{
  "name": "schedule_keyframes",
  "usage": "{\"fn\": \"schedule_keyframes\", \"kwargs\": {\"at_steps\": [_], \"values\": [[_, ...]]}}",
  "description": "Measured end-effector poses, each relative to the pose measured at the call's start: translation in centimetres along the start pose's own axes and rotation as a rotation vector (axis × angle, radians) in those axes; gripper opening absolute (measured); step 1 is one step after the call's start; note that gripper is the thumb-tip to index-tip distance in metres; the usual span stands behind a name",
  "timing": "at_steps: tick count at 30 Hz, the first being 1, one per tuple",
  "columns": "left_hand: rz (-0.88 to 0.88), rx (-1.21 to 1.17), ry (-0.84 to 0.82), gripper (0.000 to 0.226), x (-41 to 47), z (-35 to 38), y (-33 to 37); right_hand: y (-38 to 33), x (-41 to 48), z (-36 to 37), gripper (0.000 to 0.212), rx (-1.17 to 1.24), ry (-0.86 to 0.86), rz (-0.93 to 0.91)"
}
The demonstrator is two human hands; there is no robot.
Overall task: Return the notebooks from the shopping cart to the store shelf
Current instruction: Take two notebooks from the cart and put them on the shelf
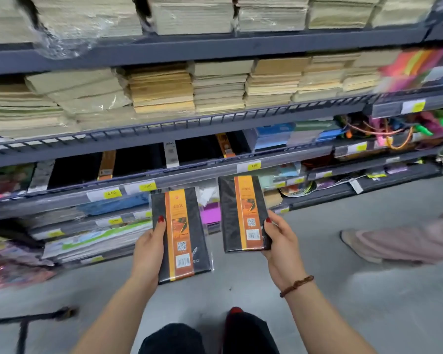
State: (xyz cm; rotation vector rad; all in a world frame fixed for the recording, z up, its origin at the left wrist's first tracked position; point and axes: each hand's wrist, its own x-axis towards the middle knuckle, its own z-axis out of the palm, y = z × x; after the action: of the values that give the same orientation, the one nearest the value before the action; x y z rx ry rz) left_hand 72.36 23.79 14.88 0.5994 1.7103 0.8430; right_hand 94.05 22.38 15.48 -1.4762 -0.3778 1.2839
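Pinching left notebook (180,233) in left hand (149,251), right notebook (242,213) in right hand (283,251), facing shelf (195,175) at 12 o'clock.

Grey store shelf (205,125), tan paper stacks (215,85) lay at 12 o'clock, black notebooks (72,169) sat one tier below, 9 o'clock.

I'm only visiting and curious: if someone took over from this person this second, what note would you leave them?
Left hand grips one black, orange-banded notebook; right hand grips a second notebook.
Both are held in front of the shelf, neither placed yet.
Matching notebooks stand on the row above the yellow price tags.
Left to do: shelve both there. The cart is not clearly in view, so its contents cannot be told.
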Motion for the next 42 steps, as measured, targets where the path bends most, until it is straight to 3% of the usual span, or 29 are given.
{"fn": "schedule_keyframes", "kwargs": {"at_steps": [13,29,31,34,36,38,42], "values": [[-0.072,-0.072,0.061,0.041,5.0,4.8,2.5,-2.6,10.0,0.9,0.023,0.022,-0.016,0.111],[-0.074,-0.269,0.208,0.039,14.7,12.8,-0.4,-0.8,25.7,4.7,0.025,0.032,-0.197,0.098],[-0.063,-0.290,0.211,0.038,15.2,13.3,-0.8,-0.6,26.5,4.4,0.029,0.020,-0.277,0.033],[-0.048,-0.310,0.219,0.033,15.9,13.8,-1.2,-0.2,27.2,3.3,0.072,-0.190,-0.413,-0.156],[-0.039,-0.319,0.209,0.032,16.0,14.0,-1.2,0.3,27.3,2.6,0.084,-0.334,-0.477,-0.344],[-0.025,-0.322,0.208,0.032,16.1,14.3,-1.2,1.1,27.4,2.2,0.070,-0.470,-0.458,-0.558],[0.006,-0.328,0.220,0.032,16.0,14.3,-1.1,2.2,28.9,2.5,0.035,-0.827,-0.206,-0.980]]}}
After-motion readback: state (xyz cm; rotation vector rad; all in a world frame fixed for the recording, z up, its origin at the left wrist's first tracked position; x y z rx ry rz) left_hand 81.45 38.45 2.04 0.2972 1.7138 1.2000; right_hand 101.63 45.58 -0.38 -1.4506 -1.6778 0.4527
